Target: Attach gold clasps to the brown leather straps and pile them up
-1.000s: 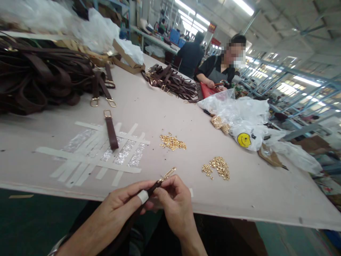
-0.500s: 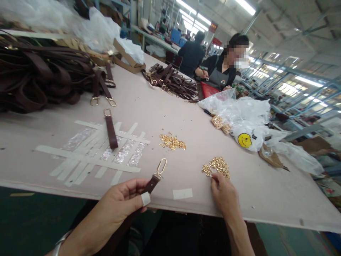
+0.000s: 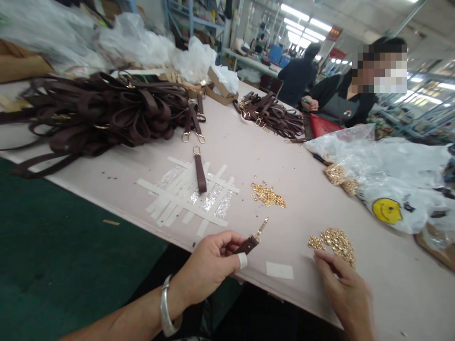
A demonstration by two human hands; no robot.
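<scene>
My left hand (image 3: 213, 265) is closed around a dark brown leather strap (image 3: 248, 245), thumb on top with white tape round it. From the strap's end sticks a gold metal ring (image 3: 263, 227), turned nearly edge-on. My right hand (image 3: 341, 284) is at the near side of a pile of small gold metal pieces (image 3: 337, 244), thumb and forefinger pinched together. Whatever lies between those fingertips is too small to make out. A second heap of gold pieces (image 3: 268, 195) lies farther in, and a short brown strap (image 3: 200, 173) rests on taped clear plastic (image 3: 213, 196).
A large bundle of brown straps (image 3: 117, 113) covers the table's left side, another strap bundle (image 3: 272, 113) the far side. Plastic bags (image 3: 401, 175) lie at right. Across the table sits a co-worker (image 3: 348, 99). A strip of white tape (image 3: 279, 270) is near the front edge.
The view has swung left, so everything sits farther right in the picture. The gold ring in my left hand has turned from face-on to nearly edge-on. My right hand stays pinched by the pile.
</scene>
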